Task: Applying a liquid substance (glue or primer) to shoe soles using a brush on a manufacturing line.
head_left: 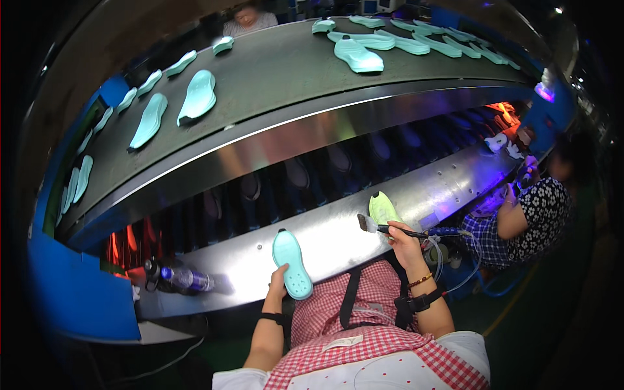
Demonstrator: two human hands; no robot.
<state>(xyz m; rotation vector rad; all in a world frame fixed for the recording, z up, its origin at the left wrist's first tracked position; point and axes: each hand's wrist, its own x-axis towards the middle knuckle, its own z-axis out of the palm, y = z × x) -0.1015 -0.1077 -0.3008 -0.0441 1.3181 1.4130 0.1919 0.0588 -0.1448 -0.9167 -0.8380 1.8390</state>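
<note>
My left hand [278,282] grips a turquoise shoe sole [290,257] by its side near the heel end, which has a cluster of small holes. The sole stands tilted over the front edge of the metal ledge [240,268]. In my right hand [404,244] is a glue brush [368,223] with a dark handle and flat bristles; a thin tube seems to run from its handle. Just beyond the brush, a yellow-green sole [383,208] lies on the ledge, partly covered by the brush and fingers.
Turquoise soles [197,97] lie scattered on the dark conveyor belt [273,78] above. Under it, more soles sit in a dark slot with glowing red heaters [132,246] at both ends. A bottle [188,278] lies at left. A co-worker [536,208] sits at right.
</note>
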